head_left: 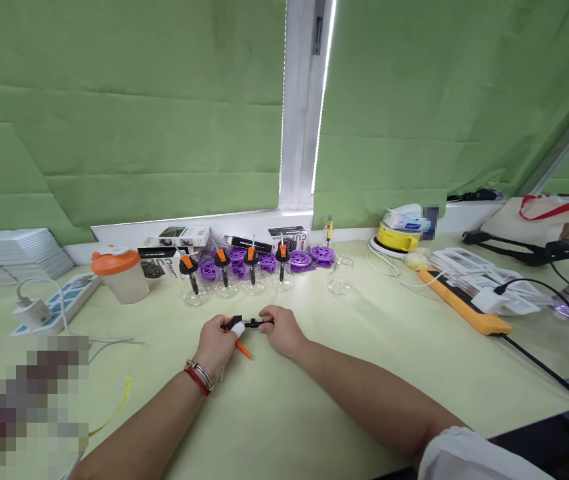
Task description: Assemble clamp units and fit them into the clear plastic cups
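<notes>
Holding one black-and-orange stopper piece [244, 325] in both grips, left hand [214, 343] and right hand [280, 329] clenched on it; four flasks [237, 283] stand stoppered (one flask [340, 280] empty).

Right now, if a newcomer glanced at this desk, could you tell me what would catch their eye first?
Probably the two hands at the centre, left hand and right hand, holding a small black and orange part between them. Behind them stands a row of clear glass bulbs with orange-topped stoppers, before purple discs. An orange-lidded cup sits to the left.
</notes>
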Demonstrator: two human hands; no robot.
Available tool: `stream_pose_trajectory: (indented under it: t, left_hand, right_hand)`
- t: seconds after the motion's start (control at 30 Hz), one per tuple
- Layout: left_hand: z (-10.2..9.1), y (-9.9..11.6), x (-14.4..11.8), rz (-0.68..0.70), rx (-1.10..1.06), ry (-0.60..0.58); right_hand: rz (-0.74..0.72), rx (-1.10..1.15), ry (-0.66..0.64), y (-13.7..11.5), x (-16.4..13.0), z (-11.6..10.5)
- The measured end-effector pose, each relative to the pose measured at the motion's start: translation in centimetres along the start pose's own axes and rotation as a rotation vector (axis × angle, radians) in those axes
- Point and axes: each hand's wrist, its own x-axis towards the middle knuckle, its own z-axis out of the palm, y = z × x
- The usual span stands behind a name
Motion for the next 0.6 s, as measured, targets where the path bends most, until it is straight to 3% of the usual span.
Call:
stream_pose_trajectory:
  t: [0.3,0.6]
  left_hand:
    - [0.28,-0.53,-0.34,0.037,-0.001,0.077]
    - [0.23,-0.53,-0.22,0.05,-0.016,0.087]
  right_hand:
    - [-0.163,-0.215,-0.034,-0.17,0.43,0.1]
    - [-0.126,-0.21,-0.051,-0.35,0.39,0.0]
